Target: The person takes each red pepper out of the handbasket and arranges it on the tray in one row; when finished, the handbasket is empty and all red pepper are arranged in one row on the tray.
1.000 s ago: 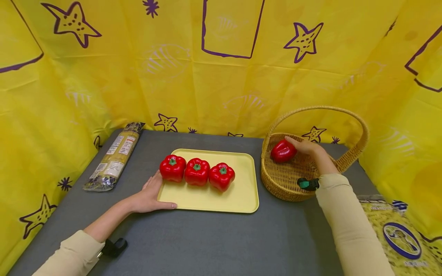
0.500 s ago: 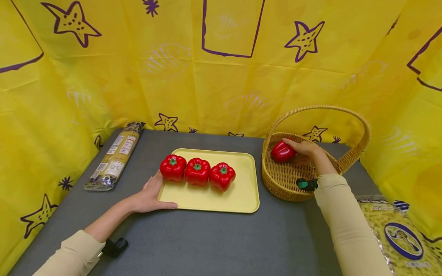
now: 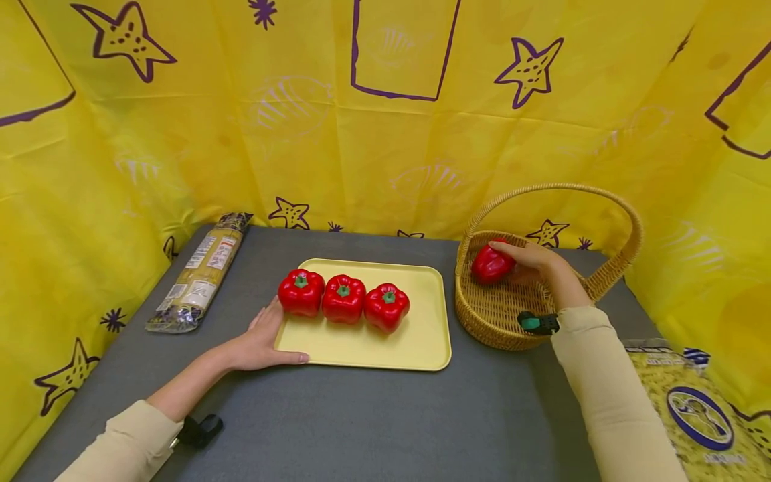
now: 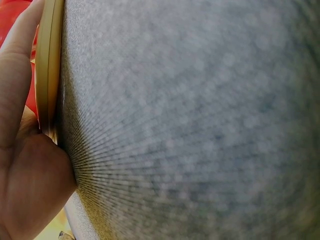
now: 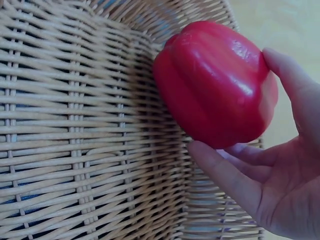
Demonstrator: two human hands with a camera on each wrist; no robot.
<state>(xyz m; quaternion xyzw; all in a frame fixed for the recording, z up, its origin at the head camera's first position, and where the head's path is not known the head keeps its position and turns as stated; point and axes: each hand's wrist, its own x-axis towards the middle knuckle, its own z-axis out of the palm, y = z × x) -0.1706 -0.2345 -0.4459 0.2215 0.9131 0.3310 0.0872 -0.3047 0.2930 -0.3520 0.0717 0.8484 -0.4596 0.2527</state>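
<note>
In the head view my right hand point(image 3: 533, 261) is inside the wicker basket point(image 3: 482, 314). It holds a red bell pepper point(image 3: 492, 262) against the basket's left inner side. The right wrist view shows thumb and fingers around this pepper point(image 5: 215, 85), close to the woven wall point(image 5: 90, 110). My left hand point(image 3: 255, 345) rests at the left end of a pale yellow tray point(image 3: 367, 351), thumb straight along the front edge and fingers beside the left side. On the tray, three red bell peppers with green stems stand in a row: left point(image 3: 301, 292), middle point(image 3: 344, 299), right point(image 3: 387, 308).
A long packet of noodles point(image 3: 201, 274) lies on the grey table point(image 3: 361, 428) at the left. A yellow bag with a blue oval point(image 3: 699, 418) is at the right edge. The basket's tall handle point(image 3: 566, 187) arches over my right hand. Yellow patterned cloth point(image 3: 385, 147) surrounds the table.
The bell pepper in my right hand has tilted slightly within the basket, and my thumb has moved a little left over it. My left hand and the tray have stayed in place.
</note>
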